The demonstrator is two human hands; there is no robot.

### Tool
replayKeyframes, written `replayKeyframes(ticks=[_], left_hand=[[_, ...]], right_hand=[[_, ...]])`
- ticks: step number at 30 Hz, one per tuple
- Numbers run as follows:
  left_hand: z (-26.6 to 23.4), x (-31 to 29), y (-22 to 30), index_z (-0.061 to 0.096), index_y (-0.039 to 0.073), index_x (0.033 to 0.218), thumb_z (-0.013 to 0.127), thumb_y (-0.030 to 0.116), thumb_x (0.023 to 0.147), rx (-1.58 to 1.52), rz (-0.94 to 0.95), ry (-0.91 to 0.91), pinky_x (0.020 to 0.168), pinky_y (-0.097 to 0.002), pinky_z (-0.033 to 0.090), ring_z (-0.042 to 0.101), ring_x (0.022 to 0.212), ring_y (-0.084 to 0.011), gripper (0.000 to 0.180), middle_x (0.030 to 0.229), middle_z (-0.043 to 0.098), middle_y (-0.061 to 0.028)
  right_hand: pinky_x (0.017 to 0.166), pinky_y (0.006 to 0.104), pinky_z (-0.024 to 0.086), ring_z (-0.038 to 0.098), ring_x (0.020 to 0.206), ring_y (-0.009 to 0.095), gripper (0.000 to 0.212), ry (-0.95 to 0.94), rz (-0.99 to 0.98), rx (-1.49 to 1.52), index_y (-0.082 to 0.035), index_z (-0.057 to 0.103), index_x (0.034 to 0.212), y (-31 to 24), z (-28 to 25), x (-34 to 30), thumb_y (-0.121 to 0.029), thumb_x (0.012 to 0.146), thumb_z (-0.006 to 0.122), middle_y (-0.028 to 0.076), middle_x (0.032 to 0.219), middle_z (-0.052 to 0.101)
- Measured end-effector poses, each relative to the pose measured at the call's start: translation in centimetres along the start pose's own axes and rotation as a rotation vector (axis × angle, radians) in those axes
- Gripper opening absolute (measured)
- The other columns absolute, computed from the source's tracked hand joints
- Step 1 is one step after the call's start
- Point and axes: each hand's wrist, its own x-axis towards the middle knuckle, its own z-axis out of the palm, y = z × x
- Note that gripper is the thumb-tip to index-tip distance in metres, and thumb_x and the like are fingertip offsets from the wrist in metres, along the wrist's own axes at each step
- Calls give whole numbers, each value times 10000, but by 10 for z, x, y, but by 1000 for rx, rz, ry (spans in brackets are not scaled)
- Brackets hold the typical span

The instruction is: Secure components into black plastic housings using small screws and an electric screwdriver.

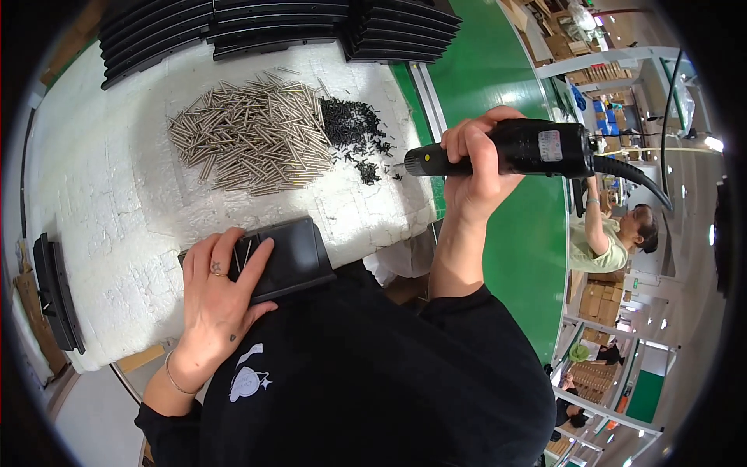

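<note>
My right hand (478,159) is wrapped round a black corded electric screwdriver (537,148), held level and pointing left. Its tip is close to the edge of a pile of small black screws (350,124); whether it touches one I cannot tell. Near my body, my left hand (222,280) grips a black plastic part (292,257) resting at the near edge of the white padded work surface (109,202). A thin silvery strip, perhaps a pin, shows between its fingers. Left of the screws lies a big heap of metal pins (253,136).
Stacks of long black ribbed parts (272,27) line the far edge. Another black part (58,296) lies at the left edge. Beyond the white surface, right, runs a green surface (513,233). A cable (638,175) trails from the screwdriver. A co-worker (611,237) is farther right.
</note>
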Motion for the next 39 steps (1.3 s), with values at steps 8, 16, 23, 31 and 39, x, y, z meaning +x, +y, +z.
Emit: replayKeyframes(ticks=[8,16,23,31,39], left_hand=[[-26,9,2,575,94,1219,817,150,590,-161,171,-212,937,-441,445,510,1120,-391,676,1286,498,-215],[-40,59,-42,574,40,1200,780,204,672,-519,194,-509,804,-364,501,636,914,-354,590,1075,647,-161],[-50,66,-49,572,78,1131,785,188,644,-492,172,-579,899,-360,410,488,1033,-294,543,1035,556,-119],[-44,40,-23,577,91,1148,806,129,636,-316,114,-425,961,-422,388,466,1126,-357,563,1149,505,-169],[-49,42,-44,571,62,1260,763,227,754,-489,166,-423,909,-391,448,550,1075,-358,566,1149,609,-166]], right_hand=[[540,321,424,428,510,149,259,24,19,-6,-8,504,1013,6,-5,0,31,761,553,54,679,475],[548,307,397,396,499,128,287,-92,-97,150,-45,488,1076,-8,0,-4,-34,800,567,24,628,426],[489,297,421,431,474,131,323,-93,-97,223,-22,440,1069,-9,2,-4,-32,783,590,55,644,488],[551,312,429,441,496,142,327,-129,-106,227,-42,481,1110,-5,-7,-2,-25,803,591,42,651,482],[549,313,413,425,489,138,323,-125,-123,240,-52,479,1116,-9,-8,0,-26,808,574,35,630,455]])
